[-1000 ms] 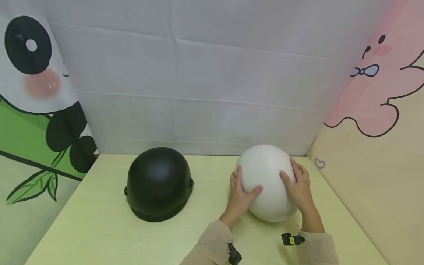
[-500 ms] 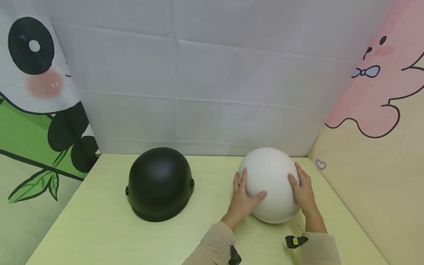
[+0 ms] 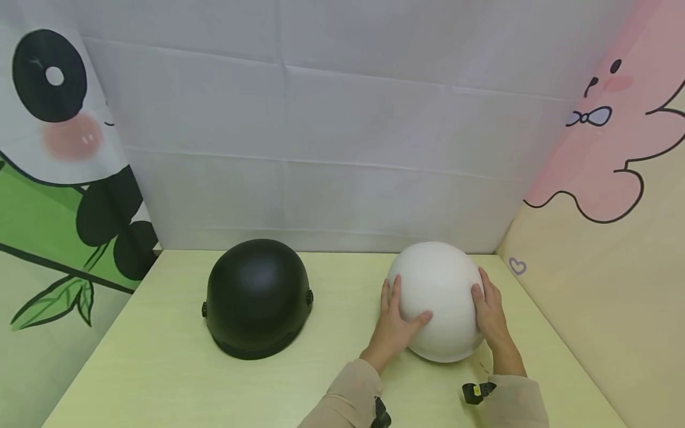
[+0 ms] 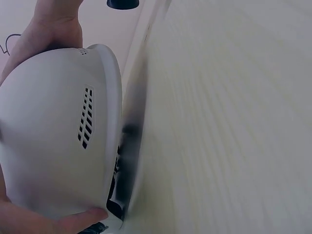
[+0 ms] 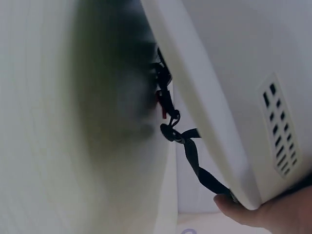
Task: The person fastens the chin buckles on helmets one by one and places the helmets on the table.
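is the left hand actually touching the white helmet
Touching: in the head view, the left hand lies against the white helmet, its thumb across the shell.

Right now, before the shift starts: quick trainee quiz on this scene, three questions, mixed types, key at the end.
1. True or false: the left hand and the right hand both touch the white helmet.
2. Choose: in the head view, the untouched helmet is a) red, b) black, c) green.
3. Fill in: in the right wrist view, a dark fabric ____ shows under the white helmet.

Key: 1 true; 2 b; 3 strap.
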A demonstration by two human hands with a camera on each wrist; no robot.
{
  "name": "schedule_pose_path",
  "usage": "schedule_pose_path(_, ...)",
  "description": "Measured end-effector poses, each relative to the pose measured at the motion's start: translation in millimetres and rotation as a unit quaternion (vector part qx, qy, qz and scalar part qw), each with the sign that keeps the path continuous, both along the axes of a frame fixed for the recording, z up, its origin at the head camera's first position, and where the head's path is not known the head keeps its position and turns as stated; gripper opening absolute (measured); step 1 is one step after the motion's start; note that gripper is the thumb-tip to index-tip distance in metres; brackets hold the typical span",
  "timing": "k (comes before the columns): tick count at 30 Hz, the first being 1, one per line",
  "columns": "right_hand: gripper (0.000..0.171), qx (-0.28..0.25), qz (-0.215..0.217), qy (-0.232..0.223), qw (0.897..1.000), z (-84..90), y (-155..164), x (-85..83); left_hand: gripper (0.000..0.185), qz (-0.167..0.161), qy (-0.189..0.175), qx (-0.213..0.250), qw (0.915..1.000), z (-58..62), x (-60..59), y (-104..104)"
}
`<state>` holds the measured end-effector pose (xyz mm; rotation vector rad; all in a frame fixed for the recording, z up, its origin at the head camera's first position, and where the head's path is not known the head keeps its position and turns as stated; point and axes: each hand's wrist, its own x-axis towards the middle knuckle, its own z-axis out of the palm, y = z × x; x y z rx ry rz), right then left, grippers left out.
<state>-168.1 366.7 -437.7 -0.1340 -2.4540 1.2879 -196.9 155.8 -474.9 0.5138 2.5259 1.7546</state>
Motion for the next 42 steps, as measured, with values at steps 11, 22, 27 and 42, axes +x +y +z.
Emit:
schedule_pose_path(11, 0.058, -0.058, 0.004, -0.054, 0.997, -11.0, 9, -3.0, 0.091, -0.002, 0.019, -0.033, 0.9993, -5.2, 3.5, 5)
schedule_pose_path(22, 0.059, -0.024, 0.010, -0.019, 0.999, -19.2, 10, -3.8, 0.091, 0.016, 0.043, -0.043, 0.9980, -3.3, 6.0, 10)
schedule_pose_path(27, 0.060, -0.031, 0.007, -0.029, 0.999, -23.1, 13, -2.5, 0.091, 0.019, 0.039, -0.051, 0.9977, -0.9, 8.3, 14)
schedule_pose_path(42, 0.063, -0.045, 0.014, -0.068, 0.997, -29.0, 18, -1.4, 0.090, 0.026, 0.040, -0.063, 0.9969, -2.9, 7.9, 22)
